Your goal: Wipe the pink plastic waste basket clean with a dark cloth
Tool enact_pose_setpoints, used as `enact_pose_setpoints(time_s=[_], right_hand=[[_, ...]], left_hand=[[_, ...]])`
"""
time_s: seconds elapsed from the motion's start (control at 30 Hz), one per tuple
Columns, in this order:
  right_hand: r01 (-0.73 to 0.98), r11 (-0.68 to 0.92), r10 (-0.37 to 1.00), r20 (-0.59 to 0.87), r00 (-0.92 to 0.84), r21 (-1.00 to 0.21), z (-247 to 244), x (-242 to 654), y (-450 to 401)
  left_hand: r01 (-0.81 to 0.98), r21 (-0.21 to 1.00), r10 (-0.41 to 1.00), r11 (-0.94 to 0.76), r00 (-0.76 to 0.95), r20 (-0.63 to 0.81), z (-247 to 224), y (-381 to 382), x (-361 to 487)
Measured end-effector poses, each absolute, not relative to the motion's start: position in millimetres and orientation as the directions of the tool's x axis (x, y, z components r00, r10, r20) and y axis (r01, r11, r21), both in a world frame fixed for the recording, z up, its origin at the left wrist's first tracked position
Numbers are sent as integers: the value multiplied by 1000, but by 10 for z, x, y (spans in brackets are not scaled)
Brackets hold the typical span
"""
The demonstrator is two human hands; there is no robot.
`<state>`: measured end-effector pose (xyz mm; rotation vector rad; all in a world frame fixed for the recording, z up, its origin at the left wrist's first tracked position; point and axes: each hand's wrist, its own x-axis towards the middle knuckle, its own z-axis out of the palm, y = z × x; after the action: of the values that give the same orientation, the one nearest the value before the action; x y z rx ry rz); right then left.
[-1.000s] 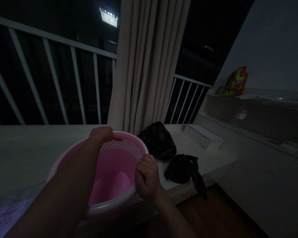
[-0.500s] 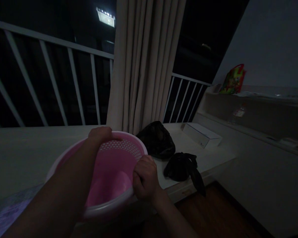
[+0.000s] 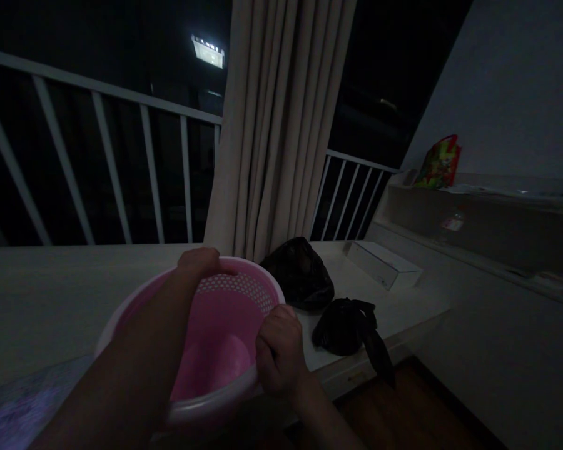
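A round pink basket (image 3: 216, 337) with a perforated band below its pale rim is tilted toward me at the ledge, and nothing shows inside it. My left hand (image 3: 201, 264) reaches across the basket and grips its far rim, fingers over the inner side. On the right side of the rim, my right hand (image 3: 280, 350) is closed round the edge. Just beyond the basket lies a black plastic bag (image 3: 300, 275), and a second, knotted black bag (image 3: 342, 328) rests to its right, one end hanging over the ledge's edge.
A pale ledge (image 3: 42, 300) runs under the railing (image 3: 150, 169) and curtain (image 3: 272, 137). A white box (image 3: 385, 262) lies at its right. Shelves on the right hold a red-green bag (image 3: 438, 164) and a bottle (image 3: 453, 222). Purple patterned cloth (image 3: 28, 406) is lower left.
The whole scene has shifted slightly down and right in view. Both hands keep their hold on the rim, and the basket stays in about the same place beside the black bags.
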<state>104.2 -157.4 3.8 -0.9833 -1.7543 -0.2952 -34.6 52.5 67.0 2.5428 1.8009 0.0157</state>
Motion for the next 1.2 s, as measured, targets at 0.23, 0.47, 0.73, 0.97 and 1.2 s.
enact_pose_setpoints(time_s=[0.23,0.47,0.73,0.97,1.2], right_hand=[[715,652,458,883,-107,-252,28,1041,-1574],[727,641,462,880,-110,-246,42,1060,-1554],[793,577,527,831,-178,-196,43,906,-1680],[729,661,519,811,-270,-181,82,1101,-1560],[774,596,531,828,-181,-213,64,930,-1624]], left_hand=[[943,29,943,-332,333,-9,655,542,-351],[946,8,946,-325,325,-6,628,570,-350],[945,-8,944,-328,327,-34,659,540,-355],[954,-9,954,-298,298,-34,655,554,-393],[957,24,957,-288,289,-20,639,570,-376]])
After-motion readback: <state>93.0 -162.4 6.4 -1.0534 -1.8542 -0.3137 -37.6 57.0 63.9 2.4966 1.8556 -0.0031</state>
